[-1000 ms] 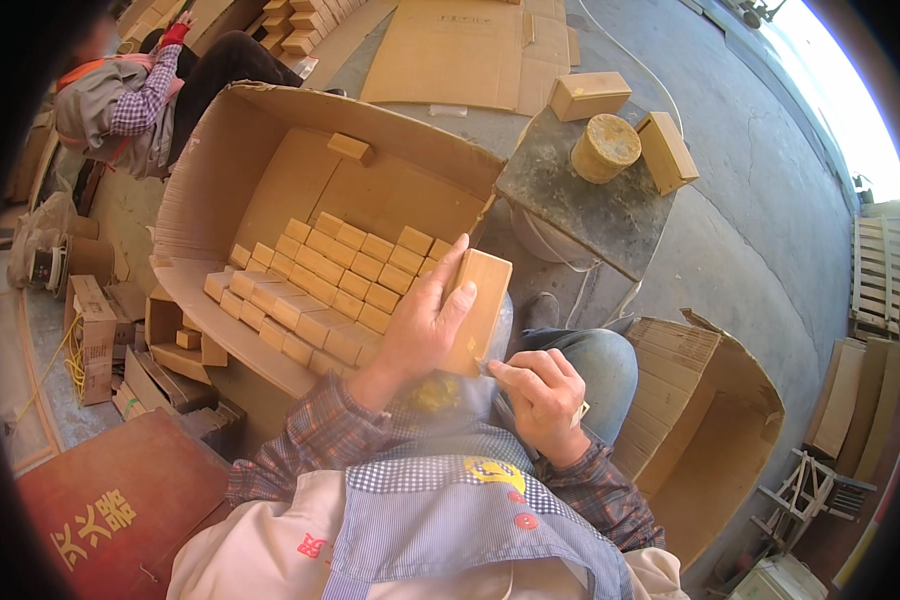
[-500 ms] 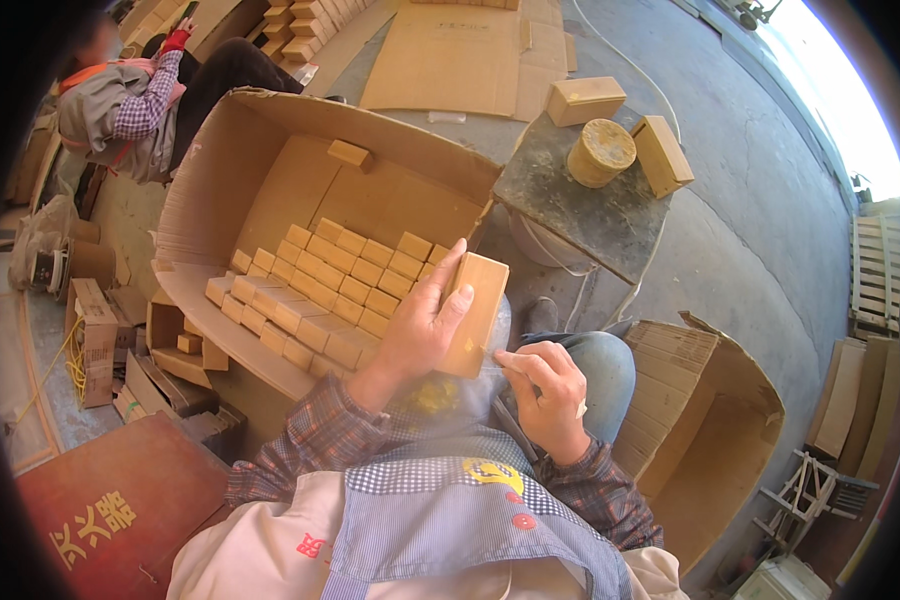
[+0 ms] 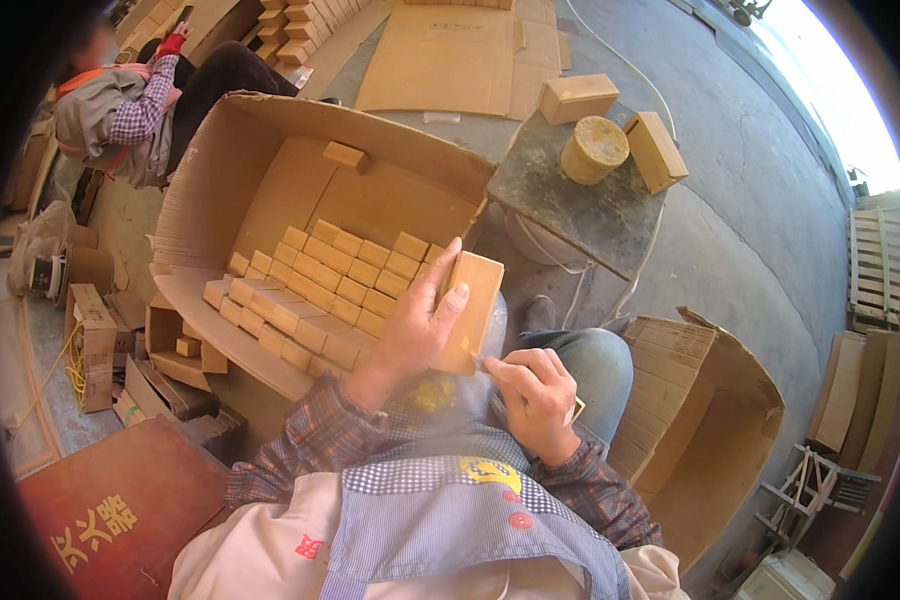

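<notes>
Left hand: grip clamped on the long wooden block, thumb across its face; a firm hold should prevent twisting.
Wooden block: between the two hands, above the lap, tilted; its lower end is best left uncovered.
Right hand: thumb and forefinger pinched together on a small thin piece at the block's lower end, too blurred to identify; light, even pressure seems wise.
Co-worker: seated, upper left.
Red case: lower left, near the left sleeve.
Large carton: small blocks in rows; its near wall may hamper the left arm.
Counter: round tin, two wooden boxes.
Knee: close by the right hand, leaving little room.
Open carton: right of the knee.
</notes>
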Demonstrator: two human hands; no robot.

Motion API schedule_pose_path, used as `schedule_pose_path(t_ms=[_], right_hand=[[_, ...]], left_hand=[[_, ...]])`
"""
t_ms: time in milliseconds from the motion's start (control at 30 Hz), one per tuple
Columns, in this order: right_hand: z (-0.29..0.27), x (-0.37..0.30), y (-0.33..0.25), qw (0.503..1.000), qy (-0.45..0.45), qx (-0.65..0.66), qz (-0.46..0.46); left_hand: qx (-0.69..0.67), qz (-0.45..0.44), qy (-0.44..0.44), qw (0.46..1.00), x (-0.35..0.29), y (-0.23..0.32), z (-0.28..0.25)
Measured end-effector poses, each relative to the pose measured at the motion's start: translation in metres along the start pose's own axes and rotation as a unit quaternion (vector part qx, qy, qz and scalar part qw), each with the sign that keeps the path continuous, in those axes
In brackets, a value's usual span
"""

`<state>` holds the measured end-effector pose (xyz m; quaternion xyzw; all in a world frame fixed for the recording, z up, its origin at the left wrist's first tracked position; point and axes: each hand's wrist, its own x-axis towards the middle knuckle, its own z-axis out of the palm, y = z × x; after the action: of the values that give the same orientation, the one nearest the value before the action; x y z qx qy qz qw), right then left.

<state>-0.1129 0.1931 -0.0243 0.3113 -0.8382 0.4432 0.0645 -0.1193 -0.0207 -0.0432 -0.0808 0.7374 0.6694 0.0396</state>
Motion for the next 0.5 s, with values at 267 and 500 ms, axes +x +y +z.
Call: schedule_pose_path(t_ms=[267, 500], right_hand=[[-0.0040, -0.0002, 0.0004, 0.998, -0.008, 0.054, 0.040], [-0.0051, 0.0031, 0.0014, 0.999, -0.025, 0.001, -0.045]], left_hand=[[0.015, -0.007, 0.002, 1.000, 0.0003, -0.0021, -0.0010], [0.052, -0.009, 0.002, 0.999, 0.0005, 0.0014, -0.0016]])
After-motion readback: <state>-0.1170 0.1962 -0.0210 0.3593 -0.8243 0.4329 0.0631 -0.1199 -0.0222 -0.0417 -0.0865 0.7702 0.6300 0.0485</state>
